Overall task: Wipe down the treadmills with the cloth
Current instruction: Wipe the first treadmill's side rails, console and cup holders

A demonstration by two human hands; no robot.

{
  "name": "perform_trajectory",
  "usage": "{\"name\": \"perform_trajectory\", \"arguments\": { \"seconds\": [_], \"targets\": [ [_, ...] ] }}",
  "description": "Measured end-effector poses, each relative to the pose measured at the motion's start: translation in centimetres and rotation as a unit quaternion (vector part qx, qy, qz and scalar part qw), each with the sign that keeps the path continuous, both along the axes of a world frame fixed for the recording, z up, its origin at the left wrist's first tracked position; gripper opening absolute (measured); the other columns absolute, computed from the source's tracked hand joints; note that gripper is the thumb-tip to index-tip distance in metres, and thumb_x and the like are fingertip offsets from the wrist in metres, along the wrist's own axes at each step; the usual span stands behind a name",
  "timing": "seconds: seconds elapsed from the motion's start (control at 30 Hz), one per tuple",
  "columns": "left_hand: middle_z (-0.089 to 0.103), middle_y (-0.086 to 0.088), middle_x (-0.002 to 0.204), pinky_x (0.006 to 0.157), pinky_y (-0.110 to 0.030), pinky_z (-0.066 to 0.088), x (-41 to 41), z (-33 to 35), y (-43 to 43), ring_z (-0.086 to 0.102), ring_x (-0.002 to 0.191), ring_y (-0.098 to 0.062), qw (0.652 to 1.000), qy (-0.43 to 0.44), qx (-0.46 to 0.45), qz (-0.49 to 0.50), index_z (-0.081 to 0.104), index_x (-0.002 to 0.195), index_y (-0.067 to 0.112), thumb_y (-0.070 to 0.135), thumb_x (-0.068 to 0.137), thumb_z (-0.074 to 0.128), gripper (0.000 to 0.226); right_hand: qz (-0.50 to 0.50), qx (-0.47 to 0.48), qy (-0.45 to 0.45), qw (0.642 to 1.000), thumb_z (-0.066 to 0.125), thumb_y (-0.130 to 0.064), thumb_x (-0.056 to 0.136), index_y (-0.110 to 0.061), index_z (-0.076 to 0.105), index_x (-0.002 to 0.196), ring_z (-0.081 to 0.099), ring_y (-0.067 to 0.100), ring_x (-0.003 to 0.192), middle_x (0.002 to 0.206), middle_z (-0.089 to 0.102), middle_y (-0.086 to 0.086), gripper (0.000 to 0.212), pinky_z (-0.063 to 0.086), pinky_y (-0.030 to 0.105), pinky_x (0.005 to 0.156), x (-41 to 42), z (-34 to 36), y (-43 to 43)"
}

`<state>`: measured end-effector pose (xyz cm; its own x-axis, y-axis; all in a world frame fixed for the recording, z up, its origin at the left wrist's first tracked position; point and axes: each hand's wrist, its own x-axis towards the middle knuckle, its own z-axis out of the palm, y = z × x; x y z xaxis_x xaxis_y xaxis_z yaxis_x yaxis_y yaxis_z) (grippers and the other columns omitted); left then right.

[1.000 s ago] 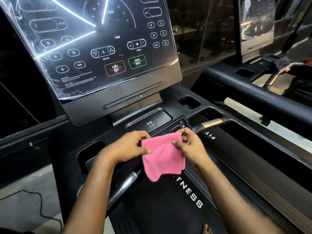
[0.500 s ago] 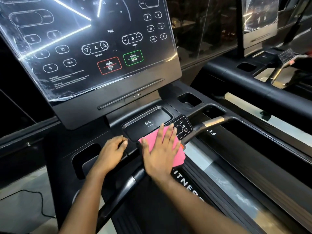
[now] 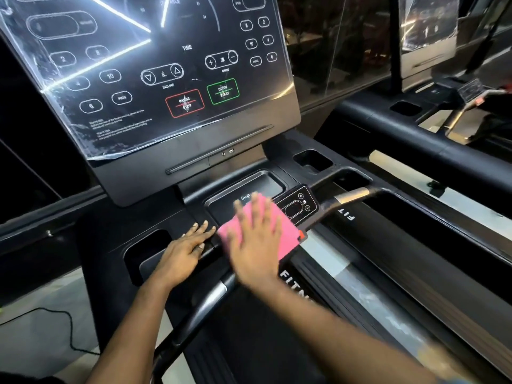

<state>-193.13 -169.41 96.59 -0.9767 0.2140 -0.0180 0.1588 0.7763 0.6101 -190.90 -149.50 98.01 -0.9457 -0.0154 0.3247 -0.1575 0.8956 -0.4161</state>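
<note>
Now right grip [image 3: 256, 245] released, flat on cloth [image 3: 286, 234] over tray [image 3: 266, 176]; left grip [image 3: 184, 250] released, braced at 9 o'clock. Apply even palm pressure; sweep toward 12 o'clock.

pink cloth [image 3: 282, 231] flat on treadmill [image 3: 155, 217] console tray
</note>
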Motion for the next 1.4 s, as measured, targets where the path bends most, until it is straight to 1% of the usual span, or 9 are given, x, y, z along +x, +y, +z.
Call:
{"name": "perform_trajectory", "arguments": {
  "seconds": [0.17,0.37,0.5,0.63,0.83,0.97,1.1,1.23,1.4],
  "targets": [
    [0.024,0.018,0.157,0.122,-0.024,0.007,0.5,-0.8,-0.4,0.011,0.150,-0.002,0.999,0.032,-0.003,-0.022,0.037,0.147,0.039,0.003,0.103,0.048,0.057,0.126,0.045,-0.001,0.991,0.023,-0.042,0.110,-0.036,0.022,0.161,-0.018,0.016,0.156,0.170,-0.013,-0.008,0.052,0.000,0.051,0.125,2.7,-0.8,0.8],
    [0.019,0.021,0.159,0.125,-0.033,0.005,0.5,-1.8,-0.3,0.006,0.152,-0.003,0.999,0.041,0.001,-0.018,0.029,0.146,0.043,0.004,0.104,0.045,0.059,0.145,0.031,-0.002,0.989,0.029,-0.047,0.110,-0.040,0.009,0.162,-0.017,0.015,0.156,0.170,-0.013,-0.008,0.056,-0.005,0.048,0.126,2.0,-0.7,1.9],
    [0.015,0.022,0.160,0.123,-0.026,-0.001,0.5,-1.9,-0.2,0.004,0.151,0.000,0.999,0.047,-0.014,-0.019,0.029,0.146,0.045,0.005,0.105,0.043,0.059,0.052,-0.004,-0.009,0.999,0.017,-0.060,0.105,-0.039,-0.002,0.162,-0.016,0.014,0.156,0.170,-0.013,-0.008,0.063,-0.003,0.049,0.127,-1.3,-0.7,4.9],
    [0.013,0.025,0.159,0.117,-0.015,-0.008,0.6,-2.0,-0.1,0.000,0.149,0.007,0.998,0.059,-0.031,-0.004,0.030,0.150,0.043,0.005,0.105,0.042,0.059,-0.063,-0.030,-0.006,0.998,0.016,-0.055,0.105,-0.032,0.014,0.163,-0.002,0.020,0.158,0.172,0.001,-0.001,0.062,0.007,0.052,0.126,-6.4,-0.5,8.8],
    [0.015,0.023,0.159,0.115,-0.011,-0.010,1.1,-2.1,0.5,0.001,0.148,0.006,0.994,0.090,-0.060,0.010,0.031,0.152,0.040,0.002,0.103,0.044,0.063,-0.235,-0.124,-0.054,0.962,0.021,-0.054,0.102,-0.024,0.012,0.164,0.000,0.031,0.157,0.171,0.003,0.013,0.069,0.009,0.055,0.125,-7.9,0.4,6.6],
    [0.017,0.022,0.159,0.116,-0.012,-0.008,1.2,-2.1,0.6,0.004,0.148,0.007,0.993,0.099,-0.061,0.017,0.033,0.152,0.038,0.001,0.102,0.045,0.063,-0.055,-0.035,-0.024,0.998,0.020,-0.067,0.101,-0.028,0.000,0.164,-0.019,0.024,0.155,0.170,-0.016,0.005,0.076,-0.008,0.049,0.126,-0.2,-0.1,0.6],
    [0.018,0.019,0.162,0.121,-0.020,-0.002,1.3,-2.6,0.2,0.003,0.150,0.006,0.994,0.094,-0.060,0.003,0.031,0.153,0.038,0.001,0.102,0.044,0.064,0.023,-0.012,-0.025,0.999,0.029,-0.059,0.106,-0.031,-0.006,0.163,-0.019,0.016,0.155,0.169,-0.019,-0.003,0.072,-0.003,0.048,0.127,2.1,-2.0,3.4],
    [0.017,0.016,0.163,0.122,-0.024,0.000,1.3,-2.7,0.0,0.005,0.152,0.000,0.993,0.096,-0.061,-0.005,0.031,0.154,0.034,0.000,0.103,0.043,0.063,-0.092,-0.065,-0.026,0.993,0.013,-0.052,0.108,-0.026,0.001,0.164,-0.011,0.017,0.157,0.171,-0.010,0.002,0.063,0.004,0.047,0.128,-2.2,-2.4,8.2],
    [0.015,0.018,0.162,0.121,-0.022,-0.004,1.2,-2.5,0.3,0.003,0.151,0.000,0.993,0.096,-0.068,0.005,0.031,0.155,0.034,-0.001,0.102,0.042,0.065,-0.249,-0.189,-0.083,0.946,0.019,-0.044,0.109,-0.017,0.011,0.164,0.000,0.028,0.158,0.171,0.003,0.011,0.062,0.012,0.052,0.125,-7.1,-1.5,10.7]
  ]
}}
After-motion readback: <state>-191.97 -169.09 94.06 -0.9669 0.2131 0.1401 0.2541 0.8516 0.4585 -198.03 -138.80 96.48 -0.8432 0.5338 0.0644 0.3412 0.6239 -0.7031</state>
